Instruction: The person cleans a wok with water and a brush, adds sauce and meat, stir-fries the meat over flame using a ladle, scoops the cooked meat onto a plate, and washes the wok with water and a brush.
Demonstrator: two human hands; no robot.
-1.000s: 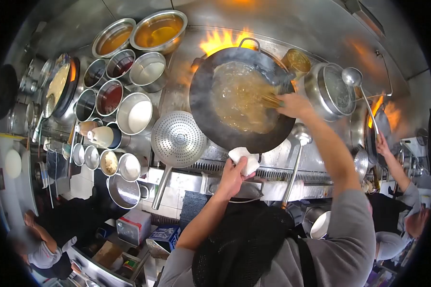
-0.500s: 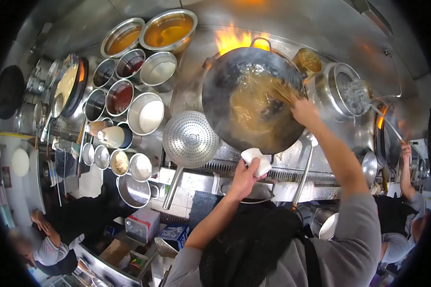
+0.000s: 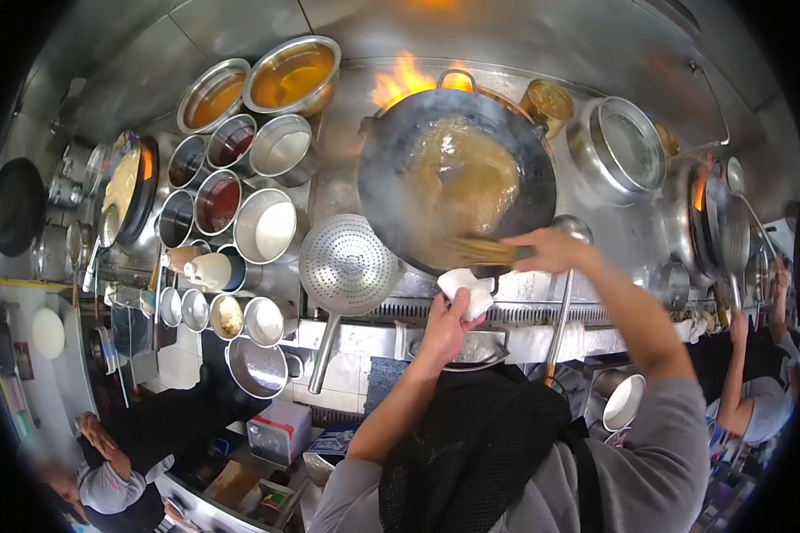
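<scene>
A large black wok (image 3: 538, 182) sits over the burner with murky brown liquid (image 3: 471, 182) and steam in it. My right hand (image 3: 549, 250) is closed on the handle of a bamboo wok brush (image 3: 481, 251), whose bristles lie at the wok's near inside wall. At the near rim, my left hand (image 3: 446, 327) grips a folded white cloth (image 3: 467, 291) beside the wok's near handle; whether it also grips that handle is hidden. A perforated strainer (image 3: 348, 265) rests just left of the wok. To the right lies a ladle (image 3: 572, 231).
Flames (image 3: 409, 82) rise behind the wok. Several metal seasoning pots (image 3: 266, 226) and two bowls of orange liquid (image 3: 293, 75) stand at left. A large steel pot (image 3: 617, 147) is at right. Co-workers (image 3: 120, 457) stand at far left and at a wok on the right.
The brush in my right hand has moved from the wok's right side down to its near wall. My left hand stays at the rim with the cloth. The view has shifted slightly.
</scene>
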